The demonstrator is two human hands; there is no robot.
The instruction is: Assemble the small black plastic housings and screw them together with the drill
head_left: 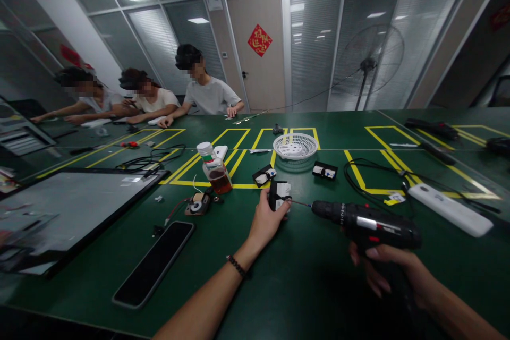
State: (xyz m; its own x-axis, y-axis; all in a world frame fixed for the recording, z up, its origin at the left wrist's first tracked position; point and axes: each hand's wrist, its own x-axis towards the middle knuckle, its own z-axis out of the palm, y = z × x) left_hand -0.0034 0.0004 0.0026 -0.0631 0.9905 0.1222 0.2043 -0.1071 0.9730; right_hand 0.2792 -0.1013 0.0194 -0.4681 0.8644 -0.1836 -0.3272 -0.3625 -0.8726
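Observation:
My left hand [268,216] is closed round a small black and white block [282,191], held up on edge above the green table. In my right hand [392,268] is a black cordless drill [370,223], gripped by its handle. Its long thin bit [299,203] points left, and the tip meets or lies very near the block; actual contact I cannot make out. Just beyond my left hand lie two similar black and white pieces, one black and white piece [264,175] to the left and another black and white piece [324,171] to the right.
A white plastic basket [295,146] stands farther back. To the left are a bottle of brown liquid [217,172], a small motor-like part [198,204], a phone [155,265] and a large panel [79,212]. A white power strip [450,208] lies right. Several people sit across the table.

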